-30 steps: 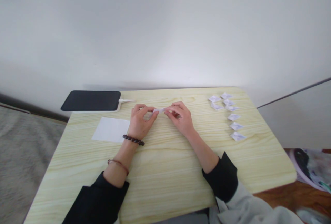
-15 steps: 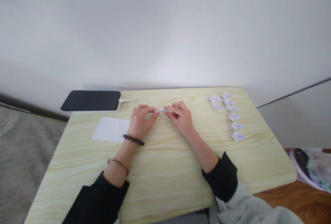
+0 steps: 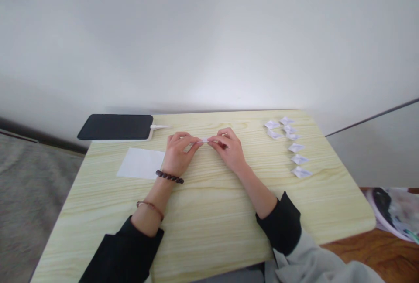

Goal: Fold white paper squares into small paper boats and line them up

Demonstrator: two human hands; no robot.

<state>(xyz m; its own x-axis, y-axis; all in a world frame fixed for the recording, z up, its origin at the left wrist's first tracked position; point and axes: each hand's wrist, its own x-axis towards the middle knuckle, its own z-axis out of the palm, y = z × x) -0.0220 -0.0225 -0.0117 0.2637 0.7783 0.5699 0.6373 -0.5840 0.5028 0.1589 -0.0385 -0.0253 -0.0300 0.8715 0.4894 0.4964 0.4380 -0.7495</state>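
A small folded piece of white paper [image 3: 204, 141] is pinched between both hands just above the light wooden table [image 3: 209, 226]. My left hand [image 3: 177, 153], with a dark bead bracelet at the wrist, grips its left end with curled fingers. My right hand [image 3: 230, 149] grips its right end with thumb and fingertips. Most of the paper is hidden by the fingers.
A white paper sheet [image 3: 141, 164] lies left of my left hand. A black phone [image 3: 116, 127] on a white stand sits at the far left corner. Several small folded white paper pieces [image 3: 292, 144] lie at the far right. The wall stands behind; the floor shows right.
The fingertips of both hands have closed in and flattened the paper between them; the hands stay in the same place.
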